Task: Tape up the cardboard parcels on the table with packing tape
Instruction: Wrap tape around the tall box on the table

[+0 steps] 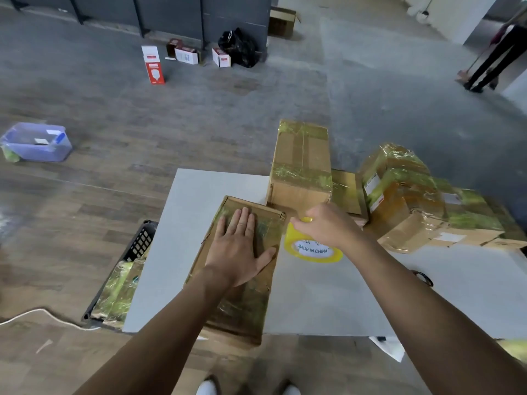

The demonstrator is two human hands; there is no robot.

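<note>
The flat cardboard parcel (242,309) lies at the white table's (328,303) near left edge, its long axis running away from the person and leaning slightly right. The left hand (242,246) presses flat on it with straight fingers. Just beside it, the right hand (328,226) grips the top of the yellow packing tape roll (312,250).

Brown cardboard parcel (242,280) shining with greenish tape, yellow tape roll (312,246) with a white label, pale grey table (328,295), black crate (139,243).
</note>
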